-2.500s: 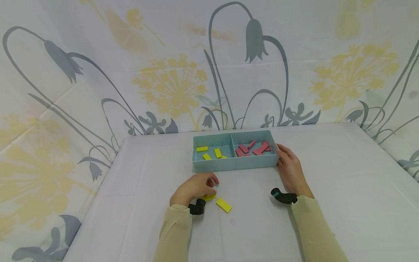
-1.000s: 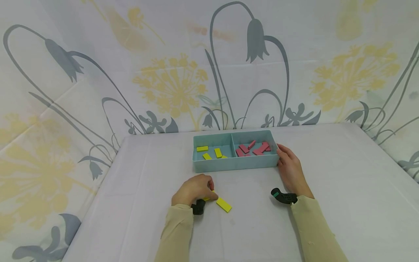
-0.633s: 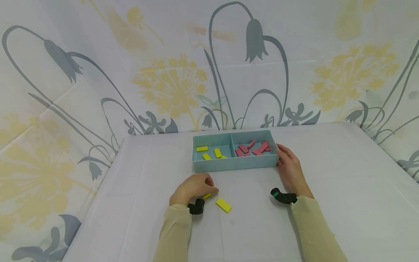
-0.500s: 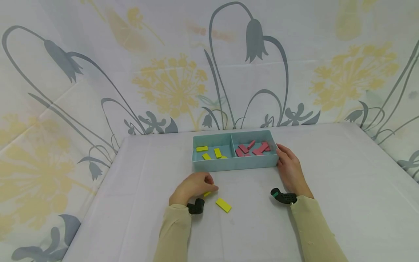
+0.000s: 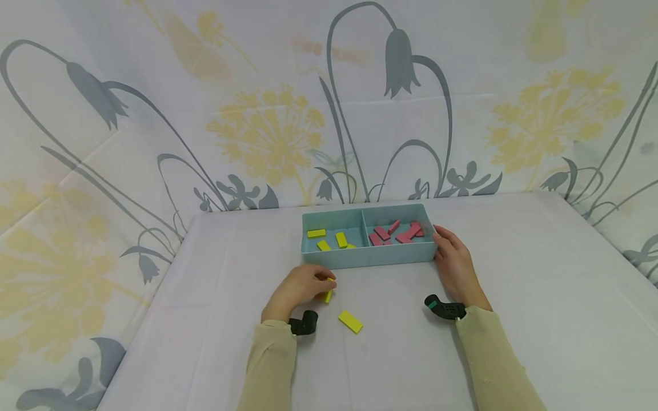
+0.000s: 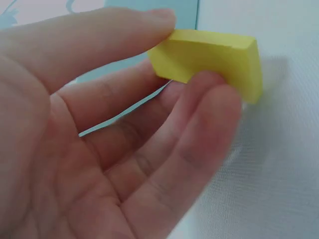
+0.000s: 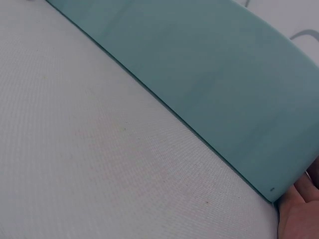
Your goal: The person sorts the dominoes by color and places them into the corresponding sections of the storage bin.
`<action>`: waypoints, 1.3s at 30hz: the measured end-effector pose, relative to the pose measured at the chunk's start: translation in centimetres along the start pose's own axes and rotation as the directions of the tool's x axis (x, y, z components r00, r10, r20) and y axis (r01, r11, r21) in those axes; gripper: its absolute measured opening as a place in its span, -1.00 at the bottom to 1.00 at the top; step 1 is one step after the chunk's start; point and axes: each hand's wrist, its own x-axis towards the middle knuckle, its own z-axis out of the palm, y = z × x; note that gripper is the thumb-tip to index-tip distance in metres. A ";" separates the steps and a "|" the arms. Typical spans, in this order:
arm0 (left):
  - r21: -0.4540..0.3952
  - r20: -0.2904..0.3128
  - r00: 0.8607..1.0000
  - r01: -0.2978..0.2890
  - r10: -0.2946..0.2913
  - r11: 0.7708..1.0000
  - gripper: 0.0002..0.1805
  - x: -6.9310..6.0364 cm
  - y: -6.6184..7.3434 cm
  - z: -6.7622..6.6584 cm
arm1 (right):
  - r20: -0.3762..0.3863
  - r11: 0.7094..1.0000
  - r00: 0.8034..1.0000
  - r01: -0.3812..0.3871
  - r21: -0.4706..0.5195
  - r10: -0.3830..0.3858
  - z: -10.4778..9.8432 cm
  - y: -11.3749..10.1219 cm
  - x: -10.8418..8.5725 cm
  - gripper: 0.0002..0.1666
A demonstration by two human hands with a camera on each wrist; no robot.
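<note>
My left hand point(image 5: 298, 285) pinches a yellow rectangular block point(image 6: 209, 52) between thumb and fingers, just in front of the blue divided box point(image 5: 370, 258). In the head view that block stands tilted on end, partly covered by the fingers. A second yellow block point(image 5: 350, 322) lies flat on the table, nearer to me. My right hand point(image 5: 456, 267) rests with its fingers against the box's right end; in the right wrist view only part of that hand point(image 7: 299, 216) shows beside the box corner.
Several yellow blocks point(image 5: 341, 240) lie in the box's left compartment. Several pink blocks point(image 5: 382, 233) lie in the right one, past a divider point(image 5: 366, 228). A white cloth point(image 5: 401, 354) covers the table, and a flower-printed curtain point(image 5: 360, 142) hangs behind.
My left hand has taken up the yellow block from beneath its fingers and moved forward toward the box, tilting the block up. The right hand and the box have stayed put.
</note>
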 end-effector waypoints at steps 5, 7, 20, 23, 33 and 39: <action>-0.067 -0.025 1.000 -0.011 0.009 0.998 -0.79 0.0 -0.1 -0.1 | 0.006 1.000 1.000 0.003 0.012 -0.003 0.0 0.0 0.0 -0.35; -0.085 -0.028 1.000 -0.012 0.009 0.996 -0.79 0.1 -0.2 -0.1 | 0.014 1.000 1.000 0.006 0.029 -0.006 0.0 0.0 0.0 -0.34; -0.222 -0.050 0.999 0.007 -0.018 0.975 -0.78 0.7 -0.7 0.6 | 0.013 0.999 1.000 0.016 0.039 -0.017 -0.1 0.2 0.1 -0.33; -0.261 -0.047 0.999 -0.002 -0.011 0.965 -0.76 0.8 -0.7 0.7 | 0.014 0.999 1.000 0.018 0.037 -0.019 -0.2 0.2 0.1 -0.33; -0.252 -0.042 0.997 -0.079 0.071 0.964 -0.92 0.6 -0.8 0.4 | 0.024 0.999 1.000 0.017 0.039 -0.018 -0.1 0.1 0.0 -0.32; -0.266 -0.028 0.997 -0.081 0.076 0.961 -0.85 0.6 -0.9 0.3 | 0.027 0.999 0.999 0.016 0.043 -0.017 -0.1 0.1 0.1 -0.32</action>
